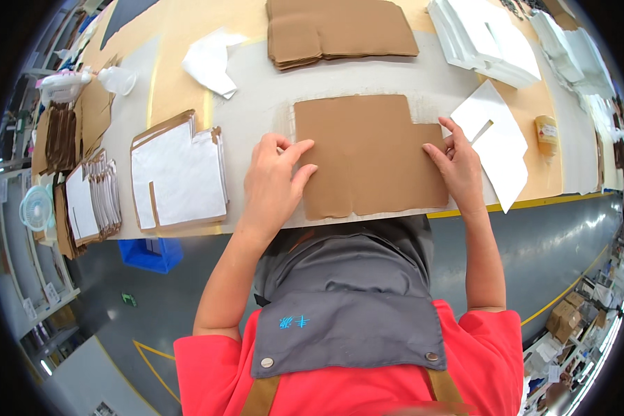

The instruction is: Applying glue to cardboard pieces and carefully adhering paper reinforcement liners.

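A brown sheet (367, 159), cut with a notch at its upper right corner, lies flat on the table before me. At its left edge is my left hand (277, 173), thumb and forefinger apart, their tips touching the sheet. My right hand (459, 166) is at the right edge below the notch. Its thumb rests on the sheet and its forefinger stretches up past the edge; some of its other fingers are hidden. Close by on the right lies a white sheet (503, 149) with a narrow slot, partly beside my right hand.
A pile of brown sheets (343, 31) lies at the back, white pieces (485, 41) back right. White-faced pieces with brown edges (180, 173) are stacked left. A yellowish jar (546, 135) stands right, a small fan (37, 208) far left. A blue bin (152, 255) sits below the table edge.
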`<action>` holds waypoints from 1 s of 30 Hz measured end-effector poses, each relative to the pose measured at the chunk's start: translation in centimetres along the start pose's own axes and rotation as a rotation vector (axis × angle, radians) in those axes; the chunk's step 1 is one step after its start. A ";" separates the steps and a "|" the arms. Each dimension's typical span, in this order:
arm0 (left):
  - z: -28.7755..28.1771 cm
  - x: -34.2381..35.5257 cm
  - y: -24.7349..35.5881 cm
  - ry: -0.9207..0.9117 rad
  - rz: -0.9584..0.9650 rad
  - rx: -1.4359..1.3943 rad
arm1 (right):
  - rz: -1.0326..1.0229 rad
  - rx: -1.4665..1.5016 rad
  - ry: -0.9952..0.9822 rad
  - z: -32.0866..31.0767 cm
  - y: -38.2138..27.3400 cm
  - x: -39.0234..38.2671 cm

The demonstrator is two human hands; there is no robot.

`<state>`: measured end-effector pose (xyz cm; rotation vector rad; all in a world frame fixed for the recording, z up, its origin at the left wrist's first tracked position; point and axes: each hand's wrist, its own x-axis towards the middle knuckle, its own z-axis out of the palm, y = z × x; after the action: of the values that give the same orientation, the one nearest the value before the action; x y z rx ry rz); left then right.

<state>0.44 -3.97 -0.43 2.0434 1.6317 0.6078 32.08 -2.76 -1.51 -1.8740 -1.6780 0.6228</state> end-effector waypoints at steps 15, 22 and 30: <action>6.2 3.5 4.3 -0.182 0.504 0.254 | -0.185 -0.656 0.542 -12.5 10.4 3.7; 6.4 2.7 3.5 -0.205 0.460 0.341 | 0.080 -0.655 0.444 -18.1 21.2 7.6; 6.1 3.1 3.6 -0.211 0.486 0.343 | 0.419 0.129 0.273 -21.4 23.5 10.2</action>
<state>7.52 -2.14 -2.99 2.6833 1.1805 0.2571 64.83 3.67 -1.09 -2.1200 -1.0578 0.5867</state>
